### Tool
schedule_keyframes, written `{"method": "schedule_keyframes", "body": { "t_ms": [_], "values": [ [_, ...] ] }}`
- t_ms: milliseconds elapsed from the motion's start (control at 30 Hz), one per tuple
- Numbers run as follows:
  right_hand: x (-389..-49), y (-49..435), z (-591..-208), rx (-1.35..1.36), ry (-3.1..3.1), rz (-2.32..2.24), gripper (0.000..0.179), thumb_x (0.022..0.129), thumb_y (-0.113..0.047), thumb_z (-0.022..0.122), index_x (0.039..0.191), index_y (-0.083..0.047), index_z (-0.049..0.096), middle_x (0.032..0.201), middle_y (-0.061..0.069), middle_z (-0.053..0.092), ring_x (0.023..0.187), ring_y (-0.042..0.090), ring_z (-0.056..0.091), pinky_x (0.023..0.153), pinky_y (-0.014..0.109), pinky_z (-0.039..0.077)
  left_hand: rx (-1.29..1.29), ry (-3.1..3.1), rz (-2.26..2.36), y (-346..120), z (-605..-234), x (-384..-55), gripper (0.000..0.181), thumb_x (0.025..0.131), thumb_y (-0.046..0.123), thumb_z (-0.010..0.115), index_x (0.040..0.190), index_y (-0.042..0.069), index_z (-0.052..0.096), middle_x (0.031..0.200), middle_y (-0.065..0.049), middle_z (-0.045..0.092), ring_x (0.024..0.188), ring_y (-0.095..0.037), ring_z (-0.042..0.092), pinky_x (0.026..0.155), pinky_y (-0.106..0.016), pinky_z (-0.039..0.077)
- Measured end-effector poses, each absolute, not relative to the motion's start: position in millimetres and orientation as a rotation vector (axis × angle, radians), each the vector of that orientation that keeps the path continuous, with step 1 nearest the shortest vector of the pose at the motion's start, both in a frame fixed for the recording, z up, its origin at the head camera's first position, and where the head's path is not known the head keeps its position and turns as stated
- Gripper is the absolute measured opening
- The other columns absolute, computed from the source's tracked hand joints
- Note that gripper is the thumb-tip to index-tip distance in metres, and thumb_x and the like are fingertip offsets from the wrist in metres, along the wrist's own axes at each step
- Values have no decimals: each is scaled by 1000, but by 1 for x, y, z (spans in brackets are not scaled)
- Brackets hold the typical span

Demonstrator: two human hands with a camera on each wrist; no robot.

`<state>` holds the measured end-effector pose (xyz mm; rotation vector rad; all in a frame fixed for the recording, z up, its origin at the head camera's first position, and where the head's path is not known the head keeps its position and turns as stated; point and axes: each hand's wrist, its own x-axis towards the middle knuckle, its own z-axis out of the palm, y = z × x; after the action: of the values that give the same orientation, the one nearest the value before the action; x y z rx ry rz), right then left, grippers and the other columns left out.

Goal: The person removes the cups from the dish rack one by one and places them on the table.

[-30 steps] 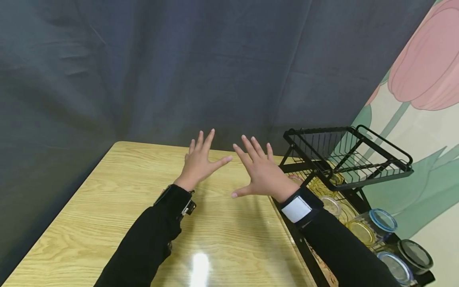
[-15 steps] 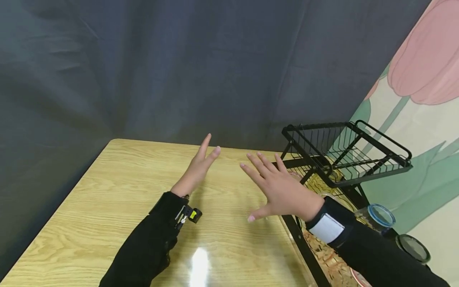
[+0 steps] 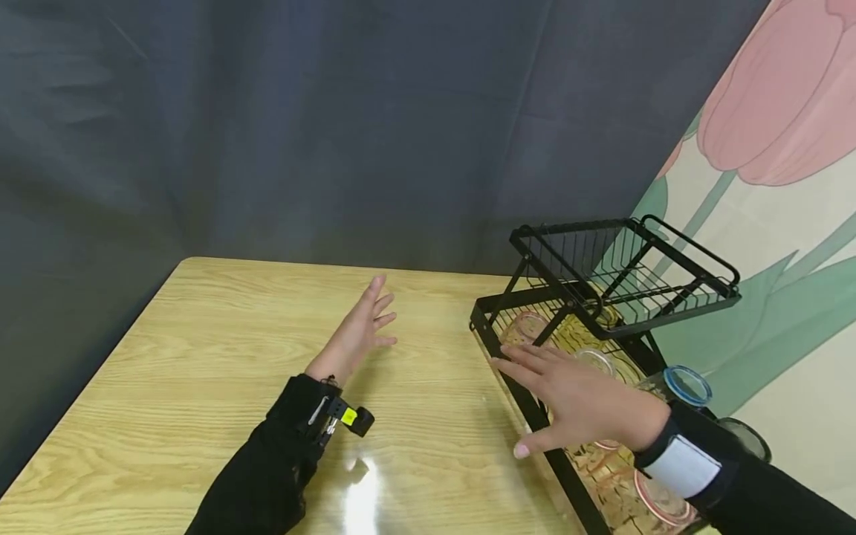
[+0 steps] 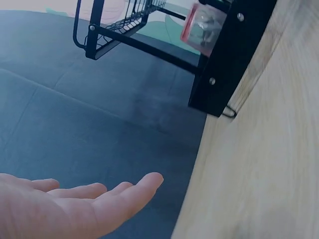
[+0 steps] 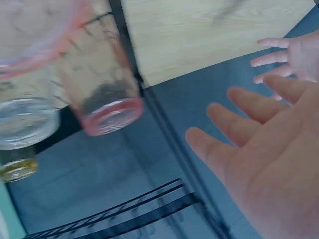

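My left hand (image 3: 357,334) hovers over the wooden table with fingers spread and nothing in it. In the left wrist view its fingers (image 4: 124,199) are extended, apart from the rack. My right hand (image 3: 578,394), palm down with fingers straight, overlaps the lower tier of a black two-tier wire rack (image 3: 682,318). Glass jars stand on that tier. A red-rimmed jar (image 3: 528,325) is just beyond the right fingertips, and another pink-rimmed jar (image 3: 662,498) is below the wrist. In the right wrist view, a jar with a red rim (image 5: 112,117) and dark contents appears beside the open palm.
The light wooden table (image 3: 200,386) spreads left of the rack. Behind it hangs a dark grey curtain (image 3: 334,134). A blue-rimmed jar (image 3: 687,385) and a dark-rimmed jar (image 3: 745,437) stand at the rack's right side, near a flower-patterned wall (image 3: 776,126).
My right hand has moved right and toward me, from above the table to over the rack's lower tier. My left hand has turned and come slightly lower. The head view has shifted a little right.
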<state>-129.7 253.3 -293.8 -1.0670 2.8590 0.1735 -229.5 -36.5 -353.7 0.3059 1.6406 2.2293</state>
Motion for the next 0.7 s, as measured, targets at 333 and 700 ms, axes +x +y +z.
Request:
{"method": "schedule_keyframes", "body": {
  "t_ms": [333, 700],
  "values": [
    [-119, 289, -304, -850, 2730, 85, 93, 63, -73, 48, 129, -8, 39, 130, 13, 37, 112, 34, 40, 86, 51, 35, 252, 1232, 2342, -32, -371, -226, 77, 77, 66, 37, 138, 25, 12, 140, -12, 12, 124, -37, 17, 89, -61, 24],
    [-119, 309, -333, -776, 2688, 227, 61, 53, -13, 73, 111, -7, 55, 112, 12, 51, 99, 32, 49, 74, 42, 46, 248, 665, 2387, -23, -385, -214, 83, 74, 67, 41, 138, 19, 16, 140, -14, 14, 123, -37, 19, 91, -60, 23]
  ]
}}
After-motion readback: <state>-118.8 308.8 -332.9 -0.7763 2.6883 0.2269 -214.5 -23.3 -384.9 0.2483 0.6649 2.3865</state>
